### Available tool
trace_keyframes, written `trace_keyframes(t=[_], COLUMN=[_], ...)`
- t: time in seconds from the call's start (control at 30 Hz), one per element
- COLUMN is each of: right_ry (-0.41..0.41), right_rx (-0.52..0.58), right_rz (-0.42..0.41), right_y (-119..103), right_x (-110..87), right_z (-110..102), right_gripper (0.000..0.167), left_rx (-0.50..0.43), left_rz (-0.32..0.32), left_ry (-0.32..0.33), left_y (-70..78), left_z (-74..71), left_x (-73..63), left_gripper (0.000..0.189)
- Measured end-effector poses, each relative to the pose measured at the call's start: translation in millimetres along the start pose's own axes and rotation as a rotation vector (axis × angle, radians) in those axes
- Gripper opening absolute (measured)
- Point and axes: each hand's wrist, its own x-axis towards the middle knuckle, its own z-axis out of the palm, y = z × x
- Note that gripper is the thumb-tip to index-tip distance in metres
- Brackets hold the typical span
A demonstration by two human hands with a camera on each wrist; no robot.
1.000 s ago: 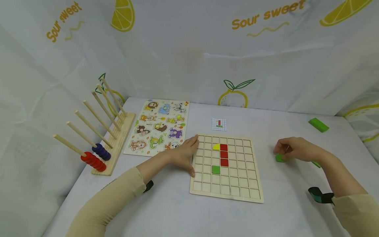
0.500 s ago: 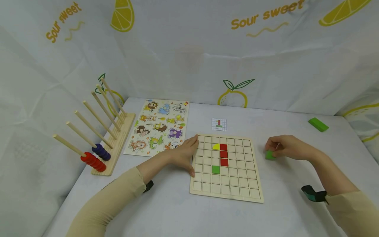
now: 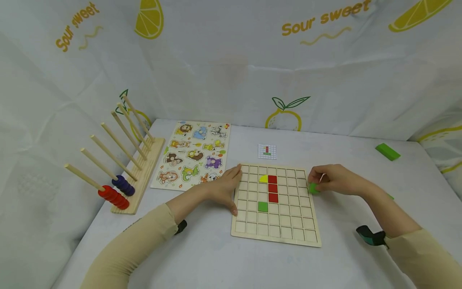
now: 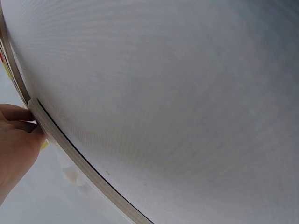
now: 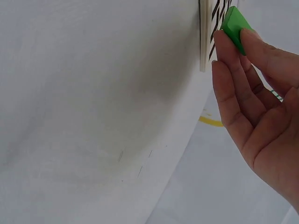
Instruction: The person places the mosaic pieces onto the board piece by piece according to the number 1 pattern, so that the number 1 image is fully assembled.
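Observation:
A wooden grid board lies on the table in the head view. In its cells sit a yellow quarter-round tile, a column of red tiles and a green square tile. My left hand rests against the board's left edge, fingers and thumb spread along it; the left wrist view shows this hand beside board edges. Between thumb and fingers my right hand pinches a green tile just at the board's right edge, held above the table.
A small pattern card lies behind the board. To the left are an animal puzzle and a wooden peg rack with red and blue rings. A green block lies at the back right. Another green piece is mostly hidden by the right forearm.
My right hand has moved left with the pinched green tile, from the table's right side to the board's right edge. The left hand and the tiles on the board have stayed put.

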Motion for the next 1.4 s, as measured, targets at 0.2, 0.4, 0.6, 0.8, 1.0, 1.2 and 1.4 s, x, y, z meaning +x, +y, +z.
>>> trace_keyframes(t=[0.2, 0.4, 0.6, 0.8, 1.0, 1.2, 1.4], right_ry=[0.023, 0.025, 0.015, -0.007, -0.029, -0.048, -0.057], right_rx=[0.023, 0.064, 0.082, 0.105, 0.139, 0.151, 0.162], right_rz=[-0.013, -0.014, -0.025, -0.029, -0.069, -0.083, -0.106], right_y=[-9.2, -17.3, -24.8, -31.0, -37.8, -40.9, -43.2], right_x=[6.5, 11.1, 16.1, 22.0, 26.3, 31.6, 34.2], right_z=[4.0, 6.6, 11.6, 17.4, 22.8, 30.0, 33.9], right_gripper=[0.015, 0.016, 0.014, 0.014, 0.013, 0.013, 0.013], left_rx=[0.004, 0.008, 0.015, 0.014, 0.020, 0.002, -0.012], left_rz=[0.002, 0.007, 0.012, 0.006, 0.008, 0.008, 0.015], left_ry=[0.001, 0.006, 0.008, 0.005, 0.008, 0.014, 0.015], left_y=[0.8, 0.7, 0.9, 0.5, 0.2, 0.4, -0.2], left_z=[-0.3, -0.3, -0.3, -0.2, -0.1, -0.7, -0.7], left_x=[-0.9, -0.4, -0.2, -0.4, -0.7, -1.4, -1.3], left_gripper=[0.137, 0.138, 0.138, 0.138, 0.138, 0.138, 0.139])
